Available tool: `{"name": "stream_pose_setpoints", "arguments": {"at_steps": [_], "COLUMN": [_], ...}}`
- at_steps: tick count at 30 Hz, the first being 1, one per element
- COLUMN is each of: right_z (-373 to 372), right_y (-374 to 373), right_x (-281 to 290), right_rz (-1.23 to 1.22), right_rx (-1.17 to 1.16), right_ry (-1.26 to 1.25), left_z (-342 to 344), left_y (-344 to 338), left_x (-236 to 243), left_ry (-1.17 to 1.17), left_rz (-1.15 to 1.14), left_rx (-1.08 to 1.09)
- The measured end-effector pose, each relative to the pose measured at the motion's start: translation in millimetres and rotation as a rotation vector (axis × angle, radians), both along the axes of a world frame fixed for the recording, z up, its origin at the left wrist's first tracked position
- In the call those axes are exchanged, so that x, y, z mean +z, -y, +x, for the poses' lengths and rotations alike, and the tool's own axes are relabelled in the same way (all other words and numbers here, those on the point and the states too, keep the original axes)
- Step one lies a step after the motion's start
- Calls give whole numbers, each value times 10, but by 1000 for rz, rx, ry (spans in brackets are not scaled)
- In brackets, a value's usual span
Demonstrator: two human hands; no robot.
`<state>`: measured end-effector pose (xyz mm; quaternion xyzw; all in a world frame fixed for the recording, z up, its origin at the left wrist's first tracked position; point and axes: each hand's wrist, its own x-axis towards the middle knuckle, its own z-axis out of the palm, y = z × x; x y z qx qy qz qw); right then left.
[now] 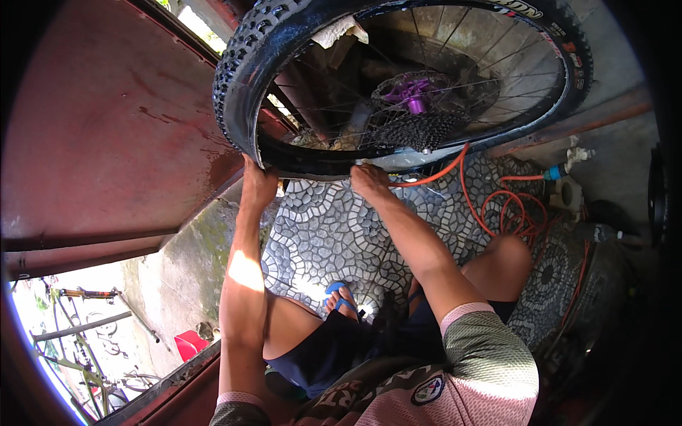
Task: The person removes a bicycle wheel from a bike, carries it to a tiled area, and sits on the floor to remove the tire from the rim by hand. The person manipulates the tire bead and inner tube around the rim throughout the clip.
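Note:
A bicycle wheel is held up in front of me, with a black knobby tyre [238, 85], a purple hub [412, 94], a black cassette [419, 131] and thin spokes. At the near left, the tyre's edge stands apart from the rim. My left hand [260, 184] is closed on that part of the tyre. At the near side of the wheel, my right hand [369, 179] is closed around the end of an orange hose [433, 177]; its fingertips are partly hidden. A pale torn scrap [341, 32] hangs at the inner edge of the wheel, far left.
Loose coils of the hose lie right of the wheel, near a tap with a blue fitting [555, 172]. A red metal panel [106, 128] stands on the left. Pebble mosaic floor [334, 227] spreads below. Bicycle frames [78, 334] and a red container [190, 344] are at lower left.

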<state>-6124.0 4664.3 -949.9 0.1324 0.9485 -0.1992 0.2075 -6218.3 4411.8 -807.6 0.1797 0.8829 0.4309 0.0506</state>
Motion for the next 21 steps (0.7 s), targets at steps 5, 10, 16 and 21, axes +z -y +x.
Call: {"name": "stream_pose_setpoints", "arguments": {"at_steps": [5, 10, 16, 21], "right_z": [166, 253, -232, -388], "right_y": [-476, -365, 1043, 973], "right_x": [-304, -458, 577, 403], "right_rz": [66, 27, -410, -271], "right_rx": [-47, -82, -33, -99], "right_ry": [-12, -146, -634, -445], "left_z": [-76, -149, -149, -167], "left_y": [72, -283, -43, -14], "left_x": [-40, -109, -101, -58], "left_ry": [10, -60, -143, -74], "left_rz": [-13, 68, -3, -54], "left_rx": [34, -66, -59, -55]}}
